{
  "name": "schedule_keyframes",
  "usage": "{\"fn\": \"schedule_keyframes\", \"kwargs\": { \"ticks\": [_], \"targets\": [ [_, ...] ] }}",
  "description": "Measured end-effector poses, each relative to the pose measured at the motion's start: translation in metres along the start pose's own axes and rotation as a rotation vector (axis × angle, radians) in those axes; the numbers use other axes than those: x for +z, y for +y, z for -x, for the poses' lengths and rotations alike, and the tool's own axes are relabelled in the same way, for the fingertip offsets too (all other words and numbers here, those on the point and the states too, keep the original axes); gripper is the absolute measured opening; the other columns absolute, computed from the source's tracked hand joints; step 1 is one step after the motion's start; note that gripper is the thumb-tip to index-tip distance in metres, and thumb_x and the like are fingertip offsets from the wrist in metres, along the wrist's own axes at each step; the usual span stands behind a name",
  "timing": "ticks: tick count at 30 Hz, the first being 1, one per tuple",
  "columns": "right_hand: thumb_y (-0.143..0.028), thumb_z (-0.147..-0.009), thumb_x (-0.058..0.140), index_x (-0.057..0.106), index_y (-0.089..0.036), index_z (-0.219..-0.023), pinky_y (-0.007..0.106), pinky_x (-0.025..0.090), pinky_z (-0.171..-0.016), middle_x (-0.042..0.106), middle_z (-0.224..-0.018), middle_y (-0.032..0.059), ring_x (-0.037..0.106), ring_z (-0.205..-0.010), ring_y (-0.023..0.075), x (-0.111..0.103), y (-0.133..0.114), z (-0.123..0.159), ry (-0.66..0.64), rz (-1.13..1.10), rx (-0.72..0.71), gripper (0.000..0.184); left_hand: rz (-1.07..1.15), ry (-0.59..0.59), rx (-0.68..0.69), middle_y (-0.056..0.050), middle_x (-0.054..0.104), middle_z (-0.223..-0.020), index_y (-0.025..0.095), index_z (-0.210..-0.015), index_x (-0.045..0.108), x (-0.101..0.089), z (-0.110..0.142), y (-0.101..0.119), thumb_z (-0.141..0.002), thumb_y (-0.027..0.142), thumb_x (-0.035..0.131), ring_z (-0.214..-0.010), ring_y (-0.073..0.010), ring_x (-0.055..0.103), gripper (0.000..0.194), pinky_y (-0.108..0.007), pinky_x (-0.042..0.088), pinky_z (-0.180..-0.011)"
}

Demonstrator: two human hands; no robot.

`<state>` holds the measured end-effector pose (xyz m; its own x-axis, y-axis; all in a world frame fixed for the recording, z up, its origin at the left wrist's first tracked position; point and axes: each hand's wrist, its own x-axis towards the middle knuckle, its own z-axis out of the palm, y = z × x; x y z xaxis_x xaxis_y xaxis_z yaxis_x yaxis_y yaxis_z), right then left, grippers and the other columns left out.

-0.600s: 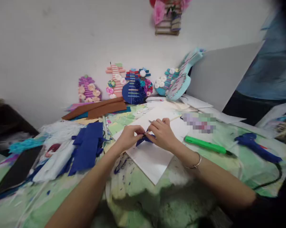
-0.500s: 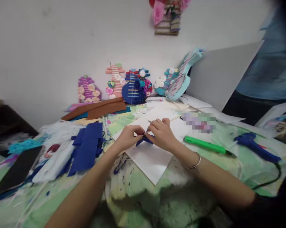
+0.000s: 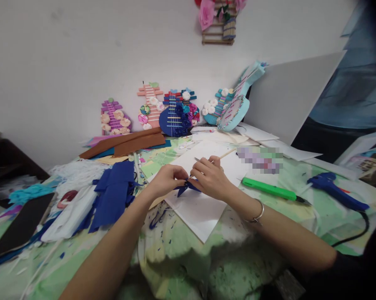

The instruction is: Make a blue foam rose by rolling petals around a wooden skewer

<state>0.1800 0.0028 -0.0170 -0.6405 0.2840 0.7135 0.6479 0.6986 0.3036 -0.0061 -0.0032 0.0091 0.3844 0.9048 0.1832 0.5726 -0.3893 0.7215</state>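
Observation:
My left hand (image 3: pixel 166 180) and my right hand (image 3: pixel 209 177) meet over a white sheet of paper (image 3: pixel 203 196) in the middle of the table. Both pinch a small dark blue piece of felt (image 3: pixel 184 188) between their fingertips. The right hand's fingers also rest against a thin wooden stick (image 3: pixel 223 155) with a pointed tip. A metal bangle (image 3: pixel 256 215) sits on my right wrist.
A pile of blue felt (image 3: pixel 114 192) lies left of the hands, with brown felt strips (image 3: pixel 125 142) behind. A green craft knife (image 3: pixel 271 191) and a blue glue gun (image 3: pixel 333 192) lie to the right. Several decorated guitar-shaped crafts (image 3: pixel 175 111) lean on the wall. A white board (image 3: pixel 288 96) leans at the right.
The hands have shifted slightly and the blue felt piece has turned a little between the fingers. The view has tipped down a bit.

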Motion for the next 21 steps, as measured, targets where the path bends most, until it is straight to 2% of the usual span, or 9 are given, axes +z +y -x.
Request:
{"fn": "schedule_keyframes", "kwargs": {
  "ticks": [5,8,12,14,16,17,19,21],
  "targets": [
    [-0.024,-0.091,0.043,0.055,-0.017,-0.076,0.037,0.022,-0.080,0.057,-0.079,0.0039,0.044,-0.084,0.0175,0.002,-0.002,0.000,0.006,0.023,-0.053,0.021,0.060,-0.050,-0.035,-0.001,0.064,-0.061,0.014,-0.063,0.065,0.001,-0.001,-0.007,-0.058,0.014,0.062,-0.058,-0.0127,0.054,0.005,-0.024,0.042,-0.055],
    [-0.023,-0.088,0.048,0.057,-0.019,-0.084,0.039,0.022,-0.088,0.060,-0.092,0.0044,0.045,-0.097,0.0205,-0.003,-0.005,-0.001,0.089,-0.035,0.000,0.010,0.161,-0.022,-0.066,-0.002,0.064,-0.061,0.014,-0.063,0.066,0.001,-0.003,-0.011,-0.057,0.015,0.064,-0.060,-0.0146,0.057,0.007,-0.026,0.045,-0.059],
    [-0.024,-0.082,0.055,0.056,-0.021,-0.095,0.042,0.027,-0.091,0.054,-0.111,0.0084,0.044,-0.109,0.0245,-0.009,-0.003,-0.003,0.296,-0.252,0.297,0.013,0.348,0.120,-0.142,-0.002,0.066,-0.063,0.014,-0.065,0.068,0.000,-0.005,-0.012,-0.055,0.018,0.069,-0.062,-0.0160,0.060,0.011,-0.029,0.047,-0.064],
    [-0.024,-0.079,0.055,0.055,-0.020,-0.090,0.041,0.032,-0.089,0.054,-0.106,0.0087,0.048,-0.104,0.0235,-0.007,0.005,-0.003,0.381,-0.435,0.476,0.011,0.450,0.178,-0.170,-0.002,0.067,-0.063,0.014,-0.065,0.068,-0.001,-0.006,-0.011,-0.054,0.017,0.071,-0.062,-0.0154,0.060,0.011,-0.030,0.047,-0.066],
    [-0.025,-0.078,0.055,0.055,-0.020,-0.084,0.039,0.036,-0.086,0.057,-0.098,0.0067,0.052,-0.098,0.0215,-0.001,0.015,-0.002,0.390,-0.698,0.657,0.008,0.530,0.179,-0.162,-0.002,0.068,-0.064,0.014,-0.066,0.069,-0.001,-0.006,-0.011,-0.055,0.016,0.072,-0.062,-0.0148,0.060,0.012,-0.030,0.047,-0.068],
    [-0.028,-0.079,0.055,0.056,-0.020,-0.083,0.037,0.039,-0.084,0.059,-0.091,0.0054,0.054,-0.092,0.0202,0.002,0.021,-0.001,0.340,-0.866,0.760,0.009,0.555,0.160,-0.145,-0.002,0.068,-0.065,0.014,-0.067,0.069,0.000,-0.006,-0.011,-0.055,0.016,0.072,-0.062,-0.0146,0.060,0.012,-0.030,0.047,-0.069],
    [-0.034,-0.082,0.050,0.059,-0.017,-0.078,0.035,0.042,-0.080,0.062,-0.084,0.0055,0.058,-0.085,0.0185,0.008,0.030,0.001,0.126,-1.253,0.915,0.019,0.589,0.105,-0.105,-0.003,0.069,-0.067,0.014,-0.069,0.070,0.002,-0.006,-0.011,-0.057,0.017,0.073,-0.063,-0.0142,0.060,0.013,-0.029,0.047,-0.069],
    [-0.035,-0.080,0.056,0.063,-0.016,-0.080,0.033,0.042,-0.081,0.065,-0.085,0.0060,0.060,-0.085,0.0177,0.012,0.033,0.003,-0.103,-1.524,0.902,0.021,0.612,0.065,-0.078,-0.003,0.069,-0.068,0.014,-0.069,0.070,0.005,-0.006,-0.010,-0.058,0.018,0.074,-0.064,-0.0138,0.060,0.013,-0.028,0.047,-0.069]
  ]
}}
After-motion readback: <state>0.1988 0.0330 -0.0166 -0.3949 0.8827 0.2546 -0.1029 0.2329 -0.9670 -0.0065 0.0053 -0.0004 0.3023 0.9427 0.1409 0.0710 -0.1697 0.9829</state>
